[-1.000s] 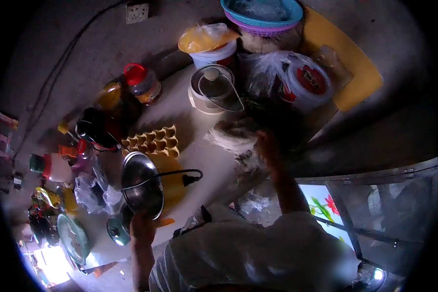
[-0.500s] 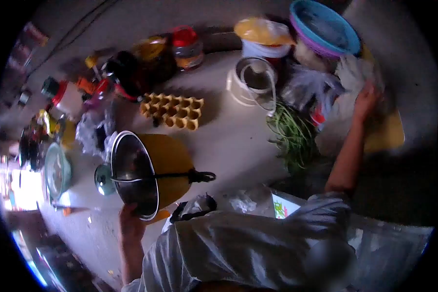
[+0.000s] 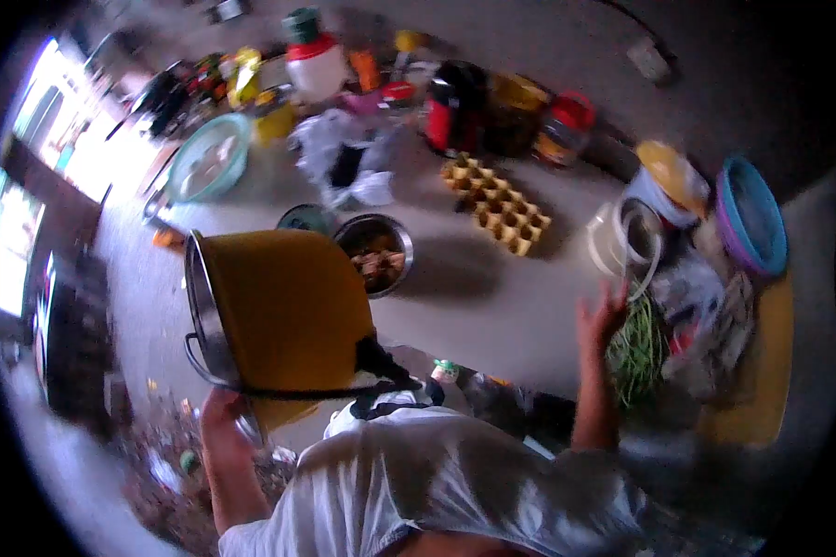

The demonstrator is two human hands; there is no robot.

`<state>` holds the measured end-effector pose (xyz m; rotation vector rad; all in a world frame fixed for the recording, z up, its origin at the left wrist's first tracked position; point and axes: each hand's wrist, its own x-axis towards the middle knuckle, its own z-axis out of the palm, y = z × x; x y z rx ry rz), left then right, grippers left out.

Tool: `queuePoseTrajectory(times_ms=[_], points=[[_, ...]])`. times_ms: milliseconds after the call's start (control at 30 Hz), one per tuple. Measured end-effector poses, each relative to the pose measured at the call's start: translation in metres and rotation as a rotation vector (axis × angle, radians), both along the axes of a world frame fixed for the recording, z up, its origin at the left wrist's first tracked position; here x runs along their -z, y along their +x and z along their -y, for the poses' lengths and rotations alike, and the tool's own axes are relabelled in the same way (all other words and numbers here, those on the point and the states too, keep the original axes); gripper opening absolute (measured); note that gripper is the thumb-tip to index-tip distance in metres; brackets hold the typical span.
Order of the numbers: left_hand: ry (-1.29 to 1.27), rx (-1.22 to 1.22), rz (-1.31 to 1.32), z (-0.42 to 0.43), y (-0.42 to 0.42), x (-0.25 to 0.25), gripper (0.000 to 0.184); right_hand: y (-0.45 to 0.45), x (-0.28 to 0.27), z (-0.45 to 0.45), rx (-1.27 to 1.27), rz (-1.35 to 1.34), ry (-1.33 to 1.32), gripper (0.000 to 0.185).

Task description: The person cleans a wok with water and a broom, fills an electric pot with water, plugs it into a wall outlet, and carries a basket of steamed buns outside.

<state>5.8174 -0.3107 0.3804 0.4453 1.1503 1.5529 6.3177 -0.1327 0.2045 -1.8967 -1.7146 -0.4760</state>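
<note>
Gripping deep, round, yellow metal-lined pot near rim with left hand, tipped sideways by near edge of table; right hand spread, empty. Probably stiff, bulky, slippery if wet; better taken by rim plus black bail handle.

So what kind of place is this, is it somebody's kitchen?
Probably a kitchen, or a room used for cooking. You can see an egg tray, long green vegetables and a metal bowl of what looks like chopped food.
</note>
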Motion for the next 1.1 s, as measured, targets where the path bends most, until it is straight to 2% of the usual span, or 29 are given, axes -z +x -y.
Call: queuePoseTrajectory(times_ms=[67, 100, 167, 200, 267, 300, 333, 400, 433, 533, 600, 633, 667, 700, 733, 767, 800, 833, 867, 933, 1000, 1033, 1100], points=[[-0.020, -0.103, 0.062, 0.037, -0.043, 0.018, 0.035, -0.099, 0.012, 0.009, -0.248, -0.151, -0.033, 0.042], [0.020, -0.123, -0.047, 0.051, -0.051, 0.014, 0.033, -0.153, 0.013, 0.017, -0.350, -0.227, -0.045, 0.032], [-0.014, -0.212, 0.129, 0.067, -0.067, -0.008, 0.022, -0.248, 0.009, 0.040, -0.617, -0.521, -0.244, 0.013], [-0.011, -0.247, 0.131, 0.091, -0.087, -0.001, 0.022, -0.295, -0.004, 0.054, -0.703, -0.525, -0.211, 0.006], [0.014, -0.337, 0.099, 0.137, -0.135, 0.029, 0.020, -0.376, -0.031, 0.081, -0.951, -0.741, -0.257, 0.007], [-0.019, -0.403, 0.007, 0.160, -0.157, 0.045, 0.017, -0.412, -0.048, 0.093, -1.050, -0.737, -0.228, 0.010], [-0.023, -0.432, 0.024, 0.175, -0.180, 0.062, 0.017, -0.444, -0.066, 0.105, -1.154, -0.727, -0.211, 0.014], [-0.150, -0.522, -0.038, 0.218, -0.226, 0.086, 0.018, -0.515, -0.093, 0.135, -1.264, -0.819, -0.301, 0.022], [-0.189, -0.513, -0.013, 0.230, -0.239, 0.078, 0.021, -0.546, -0.102, 0.146, -1.322, -0.807, -0.331, 0.026], [-0.311, -0.507, -0.069, 0.258, -0.278, 0.043, 0.023, -0.640, -0.099, 0.174, -1.476, -0.747, -0.449, 0.014], [-0.406, -0.464, -0.189, 0.277, -0.300, 0.049, 0.032, -0.680, -0.077, 0.185, -1.436, -0.905, -0.827, 0.014], [-0.417, -0.509, -0.177, 0.293, -0.321, 0.062, 0.032, -0.715, -0.082, 0.204, -1.474, -0.978, -0.839, 0.012], [-0.341, -0.473, -0.247, 0.306, -0.338, 0.078, 0.036, -0.743, -0.092, 0.224, -1.447, -0.927, -0.787, 0.009], [-0.265, -0.431, -0.316, 0.319, -0.354, 0.088, 0.040, -0.773, -0.091, 0.236, -1.570, -0.831, -0.707, 0.012], [-0.277, -0.461, -0.303, 0.322, -0.362, 0.084, 0.040, -0.795, -0.089, 0.243, -1.687, -0.735, -0.621, 0.015], [-0.382, -0.439, -0.337, 0.321, -0.370, 0.077, 0.044, -0.817, -0.093, 0.254, -1.708, -0.722, -0.647, 0.015], [-0.486, -0.409, -0.367, 0.324, -0.383, 0.076, 0.047, -0.839, -0.103, 0.270, -1.893, -0.489, -0.613, 0.019], [-0.483, -0.341, -0.481, 0.328, -0.398, 0.101, 0.053, -0.857, -0.110, 0.282, -2.061, -0.252, -0.565, 0.023], [-0.493, -0.353, -0.466, 0.328, -0.416, 0.106, 0.053, -0.879, -0.110, 0.296, -2.073, -0.245, -0.583, 0.023], [-0.712, -0.214, -0.496, 0.317, -0.448, 0.113, 0.051, -0.918, -0.104, 0.314, -2.104, 0.224, -0.775, 0.026], [-0.703, -0.259, -0.621, 0.310, -0.485, 0.150, 0.047, -0.965, -0.075, 0.313, -2.084, 0.250, -0.868, 0.025], [-0.612, -0.323, -0.578, 0.304, -0.507, 0.158, 0.045, -0.990, -0.063, 0.310, -2.056, 0.286, -0.943, 0.026], [-0.626, -0.384, -0.481, 0.294, -0.554, 0.166, 0.044, -1.046, -0.051, 0.285, -1.986, -0.151, -1.087, 0.019]])
